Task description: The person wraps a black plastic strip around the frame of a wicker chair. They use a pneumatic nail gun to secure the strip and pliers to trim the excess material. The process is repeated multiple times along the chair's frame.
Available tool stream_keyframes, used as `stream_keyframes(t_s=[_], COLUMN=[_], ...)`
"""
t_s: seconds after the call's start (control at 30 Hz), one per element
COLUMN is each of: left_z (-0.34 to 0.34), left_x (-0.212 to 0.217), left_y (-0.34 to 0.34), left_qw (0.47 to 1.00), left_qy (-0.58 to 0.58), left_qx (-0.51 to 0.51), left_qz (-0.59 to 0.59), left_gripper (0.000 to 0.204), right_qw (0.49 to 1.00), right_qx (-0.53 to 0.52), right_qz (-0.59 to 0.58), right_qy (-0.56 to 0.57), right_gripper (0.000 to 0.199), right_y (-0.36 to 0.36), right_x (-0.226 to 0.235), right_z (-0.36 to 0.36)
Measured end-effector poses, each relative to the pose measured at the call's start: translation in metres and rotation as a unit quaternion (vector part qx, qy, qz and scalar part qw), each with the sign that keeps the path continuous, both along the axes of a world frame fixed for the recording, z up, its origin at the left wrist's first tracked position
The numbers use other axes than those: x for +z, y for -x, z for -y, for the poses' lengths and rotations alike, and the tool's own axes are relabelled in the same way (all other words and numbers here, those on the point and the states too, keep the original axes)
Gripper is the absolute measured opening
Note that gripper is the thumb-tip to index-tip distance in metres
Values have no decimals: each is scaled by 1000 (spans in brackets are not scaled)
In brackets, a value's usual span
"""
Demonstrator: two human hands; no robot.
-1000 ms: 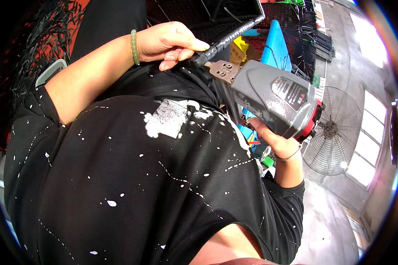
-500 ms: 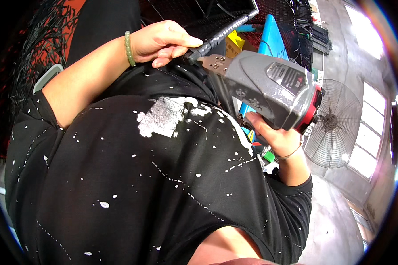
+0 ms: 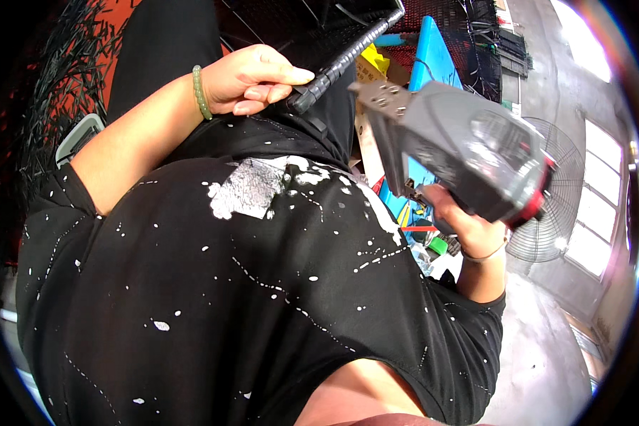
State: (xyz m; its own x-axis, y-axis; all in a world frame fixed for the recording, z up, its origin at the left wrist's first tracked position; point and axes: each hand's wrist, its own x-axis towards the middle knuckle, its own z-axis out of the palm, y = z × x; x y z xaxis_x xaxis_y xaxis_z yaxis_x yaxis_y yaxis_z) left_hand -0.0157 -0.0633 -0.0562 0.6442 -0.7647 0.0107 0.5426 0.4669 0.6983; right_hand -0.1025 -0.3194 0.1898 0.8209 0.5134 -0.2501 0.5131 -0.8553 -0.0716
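My left hand (image 3: 252,82), with a green bead bracelet at the wrist, is closed, its thumb and finger pinching the near corner of a black woven frame (image 3: 348,57). Black flat strip is wrapped round the frame's edge. To the right, my right hand (image 3: 472,231) grips the handle of a grey staple gun (image 3: 468,145) with a red rear end. The gun's metal nose points left toward the frame and stands apart from it. Motion blurs the gun slightly, and its body hides part of my right fingers.
A blue panel (image 3: 433,57) stands behind the gun, beside a cardboard box and a yellow piece (image 3: 376,58). Small coloured items, one green (image 3: 438,246), lie below the gun. Black strip scraps (image 3: 57,92) cover the far left. A large fan (image 3: 547,234) stands at the right.
The staple gun in my right hand has moved right, and its nose has come away from the frame's corner. My left hand and the frame have shifted slightly left and down.
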Motion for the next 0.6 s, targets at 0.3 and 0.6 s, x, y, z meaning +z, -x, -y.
stream_keyframes(t_s=[0.3, 0.6], left_z=[1, 3], left_x=[-9, -6], left_y=[-6, -8], left_qw=[1000, 1000], left_qy=[5, -1], left_qx=[12, 8], left_qz=[2, 12], left_gripper=[49, 49], right_qw=[900, 913], right_qx=[-340, -332], right_qz=[-163, -169], right_qy=[-220, -169], right_gripper=[47, 41], right_y=[-5, -11], right_x=[-19, -14], right_z=[-30, -40])
